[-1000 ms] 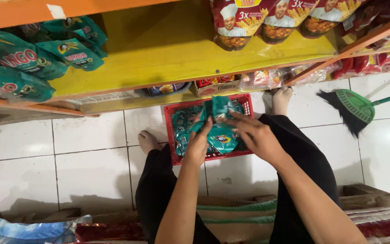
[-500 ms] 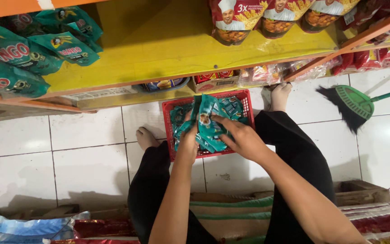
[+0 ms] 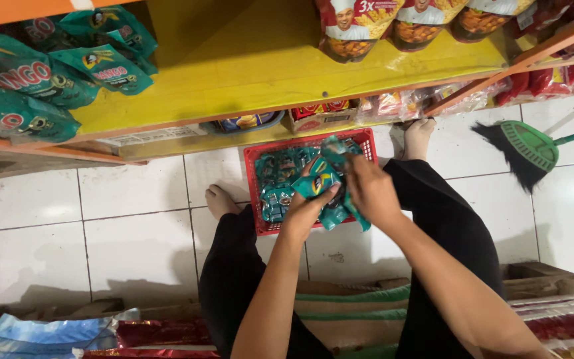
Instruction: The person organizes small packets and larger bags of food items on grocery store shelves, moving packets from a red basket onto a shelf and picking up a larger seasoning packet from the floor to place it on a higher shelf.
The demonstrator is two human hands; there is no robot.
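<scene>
Two hands meet over a red basket on the white tiled floor. The left hand has its fingers closed on a bundle of green packets, and the right hand clamps the same bundle from the right side. The bundle sits just above the basket's near right corner, with more green packets lying inside. The basket's far edge is just beside the yellow shelf, whose middle stretch is bare. Bare feet flank the basket. A green broom lies well apart at the right, with open tiles to the left.
</scene>
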